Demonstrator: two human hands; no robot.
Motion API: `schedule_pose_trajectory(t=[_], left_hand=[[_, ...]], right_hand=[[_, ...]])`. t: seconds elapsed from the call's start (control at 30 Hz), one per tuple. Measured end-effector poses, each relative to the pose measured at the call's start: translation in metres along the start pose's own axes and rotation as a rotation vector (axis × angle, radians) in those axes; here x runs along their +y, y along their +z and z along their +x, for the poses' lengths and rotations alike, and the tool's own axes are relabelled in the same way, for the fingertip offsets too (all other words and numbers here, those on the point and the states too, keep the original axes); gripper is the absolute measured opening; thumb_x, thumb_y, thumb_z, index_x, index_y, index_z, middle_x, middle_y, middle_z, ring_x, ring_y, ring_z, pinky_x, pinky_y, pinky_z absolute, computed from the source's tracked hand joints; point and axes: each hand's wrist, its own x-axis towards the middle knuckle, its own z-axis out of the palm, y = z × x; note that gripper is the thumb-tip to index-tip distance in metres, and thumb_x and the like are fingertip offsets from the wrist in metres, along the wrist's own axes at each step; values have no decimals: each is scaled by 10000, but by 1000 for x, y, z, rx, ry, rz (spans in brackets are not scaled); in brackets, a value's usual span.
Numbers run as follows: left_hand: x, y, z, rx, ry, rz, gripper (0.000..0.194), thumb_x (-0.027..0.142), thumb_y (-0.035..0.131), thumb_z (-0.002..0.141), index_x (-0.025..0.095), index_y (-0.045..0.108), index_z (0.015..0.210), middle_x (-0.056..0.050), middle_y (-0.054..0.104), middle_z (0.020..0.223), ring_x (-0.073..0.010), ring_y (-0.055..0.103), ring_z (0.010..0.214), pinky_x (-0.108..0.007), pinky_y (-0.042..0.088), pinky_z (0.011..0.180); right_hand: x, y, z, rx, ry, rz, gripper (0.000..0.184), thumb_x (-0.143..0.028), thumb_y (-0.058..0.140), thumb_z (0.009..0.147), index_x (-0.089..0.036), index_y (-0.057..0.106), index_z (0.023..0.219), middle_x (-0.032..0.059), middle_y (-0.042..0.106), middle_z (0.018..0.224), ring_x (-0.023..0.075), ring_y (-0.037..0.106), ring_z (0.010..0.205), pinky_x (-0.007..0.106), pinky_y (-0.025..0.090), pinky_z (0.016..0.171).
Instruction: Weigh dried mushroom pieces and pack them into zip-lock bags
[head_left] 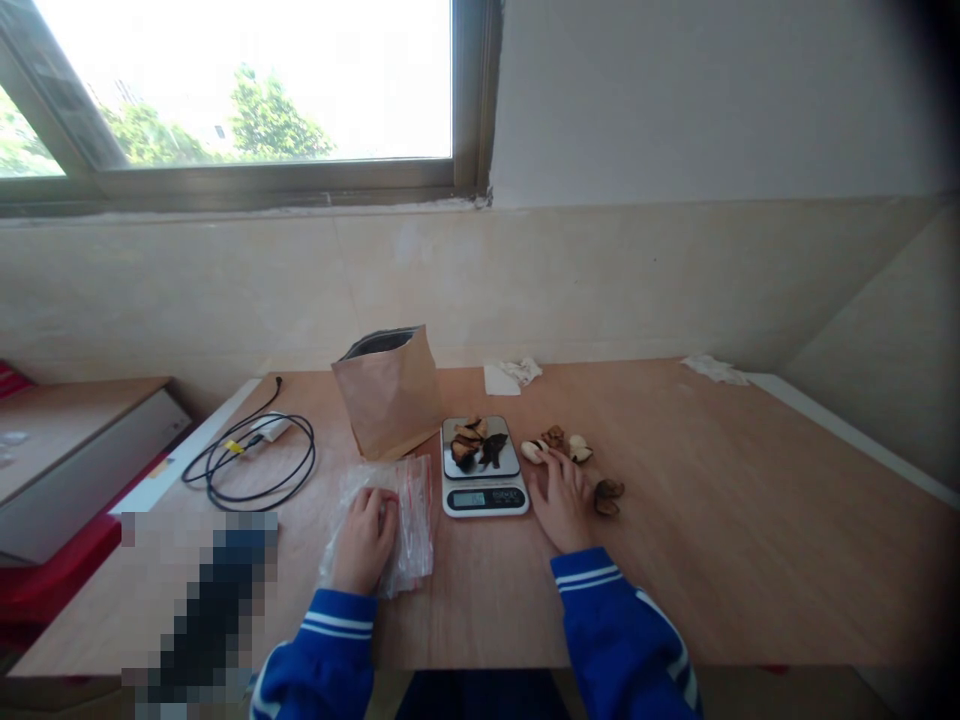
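Observation:
My left hand (365, 539) rests with curled fingers on a stack of clear zip bags (409, 505) lying on the wooden table (750, 540). My right hand (561, 500) lies flat and open on the table, its fingertips reaching a few dried pieces (559, 445). Between the hands stands a small digital kitchen scale (484, 468) with dark and tan dried pieces on its shiny platform. One more dark piece (607, 496) lies just right of my right hand. Behind the scale and to its left stands an open brown paper pouch (390, 395).
A coiled black cable (251, 460) with a white plug lies at the left. Crumpled white paper (511, 374) and another scrap (712, 369) sit near the wall. A blurred-out patch (202, 600) covers the near left. A lower bench (67, 440) stands left of the table.

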Motion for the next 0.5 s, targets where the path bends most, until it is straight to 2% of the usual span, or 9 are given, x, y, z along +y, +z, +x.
schedule_pose_trajectory(t=[0.17, 0.3, 0.4, 0.5], left_hand=[[-4, 4, -1, 19, -12, 2, 244, 326, 456, 860, 177, 577, 1012, -78, 582, 930, -219, 593, 854, -392, 496, 780], [-5, 4, -2, 44, 8, -47, 204, 297, 443, 870, 197, 612, 928, -64, 591, 907, -197, 601, 836, -355, 508, 749], [2, -3, 0, 126, 37, -95, 201, 276, 442, 876, 197, 618, 931, -57, 597, 898, -171, 597, 786, -306, 511, 681], [19, -15, 3, 234, 89, -130, 194, 258, 456, 879, 195, 619, 963, -40, 586, 861, -132, 560, 685, -270, 497, 651]], right_hand=[[-2, 0, 0, 13, 2, 5, 342, -252, 423, 848, -196, 501, 1176, 121, 515, 1213, 292, 437, 1134, 455, 350, 904], [-5, -6, 2, 73, 19, 26, 321, -247, 438, 851, -188, 527, 1154, 129, 504, 1231, 295, 441, 1132, 462, 352, 904], [-13, -17, 5, 158, -1, 120, 269, -235, 426, 867, -197, 568, 1093, 116, 534, 1180, 271, 465, 1109, 447, 359, 905], [-37, -33, 2, 187, -58, 297, 215, -230, 409, 888, -209, 599, 987, 83, 582, 1050, 238, 507, 1038, 436, 354, 921]])
